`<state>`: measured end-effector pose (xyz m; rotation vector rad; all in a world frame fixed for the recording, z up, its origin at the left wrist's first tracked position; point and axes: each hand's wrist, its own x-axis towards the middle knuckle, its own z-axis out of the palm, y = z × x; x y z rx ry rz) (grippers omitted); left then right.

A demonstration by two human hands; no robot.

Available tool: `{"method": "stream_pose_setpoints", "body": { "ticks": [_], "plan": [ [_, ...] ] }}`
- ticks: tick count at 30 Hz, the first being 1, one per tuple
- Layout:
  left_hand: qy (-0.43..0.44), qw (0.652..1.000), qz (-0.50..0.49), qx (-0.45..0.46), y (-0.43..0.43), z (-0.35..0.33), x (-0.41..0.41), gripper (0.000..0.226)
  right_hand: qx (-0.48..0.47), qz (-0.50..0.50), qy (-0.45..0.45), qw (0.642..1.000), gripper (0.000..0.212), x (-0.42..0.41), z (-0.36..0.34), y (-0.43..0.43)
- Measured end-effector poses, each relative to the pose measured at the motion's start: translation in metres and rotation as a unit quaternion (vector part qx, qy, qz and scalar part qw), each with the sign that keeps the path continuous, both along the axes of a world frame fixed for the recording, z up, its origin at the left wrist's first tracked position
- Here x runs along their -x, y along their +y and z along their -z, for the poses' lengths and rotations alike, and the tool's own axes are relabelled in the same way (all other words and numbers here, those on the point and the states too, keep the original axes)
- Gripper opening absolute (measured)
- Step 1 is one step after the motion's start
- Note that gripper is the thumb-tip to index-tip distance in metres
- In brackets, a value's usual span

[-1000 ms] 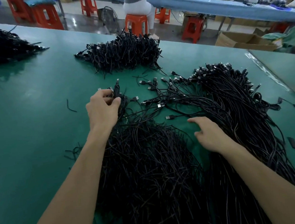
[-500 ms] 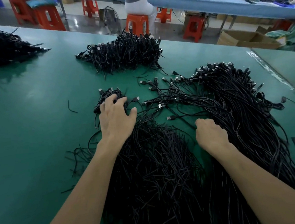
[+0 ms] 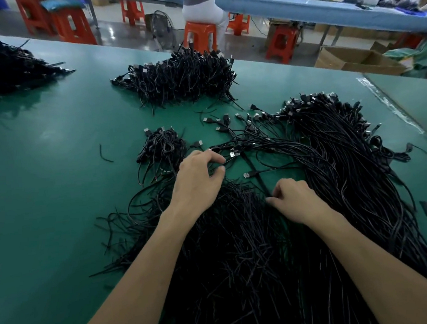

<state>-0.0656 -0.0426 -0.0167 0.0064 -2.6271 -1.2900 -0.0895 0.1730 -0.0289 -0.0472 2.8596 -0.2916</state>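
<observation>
Black cable covers most of the green table (image 3: 42,175) in the head view, the only one there is. The left hand (image 3: 198,178) has its fingers curled, with forefinger and thumb closing on a loose cable (image 3: 235,157) at the near edge of a fan of USB plugs (image 3: 220,128). The right hand (image 3: 294,201) sits right of that pinch and nearer the body. Its fingers are curled under and its thumb tip rests against the near end of a straight black strand (image 3: 261,183), which runs away toward the left fingertips. It appears to grip the strand, though its fingertips are hidden.

A second ago the left hand was wrapped round the small coiled bundle (image 3: 162,148), and half a second ago it lay flat on top of it. Now that bundle lies free on the table, just beyond and left of the pinch, with nothing touching it. I read this as one coil finished and set down, and the next cable being singled out. The right hand has gone from flat to curled but has hardly travelled.

Right of both grips lies the big heap of uncoiled cables (image 3: 348,171). Under the forearms is a mat of short black ends (image 3: 240,257), and well beyond the pinch a pile of finished coils (image 3: 183,80).
</observation>
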Motion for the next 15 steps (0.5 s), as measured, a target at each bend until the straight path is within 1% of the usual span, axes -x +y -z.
{"method": "stream_pose_setpoints", "body": {
  "ticks": [2,4,6,7,8,10,11,13,14,15],
  "plan": [
    [-0.001,1.000,0.003,-0.004,0.001,0.000,-0.001,0.012,0.007,0.017,0.009,1.000,0.024,0.000,0.003,0.001],
    [-0.004,1.000,0.005,-0.006,0.002,0.001,-0.001,0.012,0.037,0.047,0.005,0.998,0.026,0.003,0.003,0.005],
    [-0.004,1.000,0.005,-0.006,0.001,0.001,-0.002,0.013,0.092,0.079,0.005,0.993,0.030,0.005,0.000,0.009],
    [-0.002,1.000,0.006,-0.005,0.001,0.002,-0.002,0.013,0.139,0.094,0.001,0.986,0.028,0.006,-0.004,0.011],
    [0.001,1.000,0.007,-0.003,0.001,0.003,-0.001,0.015,0.214,0.111,-0.011,0.970,0.025,0.005,-0.009,0.011],
    [0.005,1.000,0.017,0.001,0.002,0.004,-0.001,0.022,0.387,0.133,-0.052,0.911,0.021,-0.002,-0.028,0.006],
    [0.007,1.000,0.027,0.003,0.003,0.004,0.000,0.029,0.444,0.122,-0.074,0.884,0.021,-0.006,-0.040,0.002],
    [0.012,0.998,0.060,0.015,0.009,0.001,0.001,0.048,0.508,0.059,-0.110,0.852,0.023,-0.019,-0.063,-0.006],
    [0.009,0.996,0.082,0.023,0.014,-0.001,0.003,0.056,0.522,0.013,-0.119,0.844,0.025,-0.027,-0.075,-0.012],
    [0.007,0.994,0.106,0.032,0.019,-0.003,0.004,0.058,0.521,-0.037,-0.114,0.845,0.027,-0.037,-0.086,-0.019]
  ]
}}
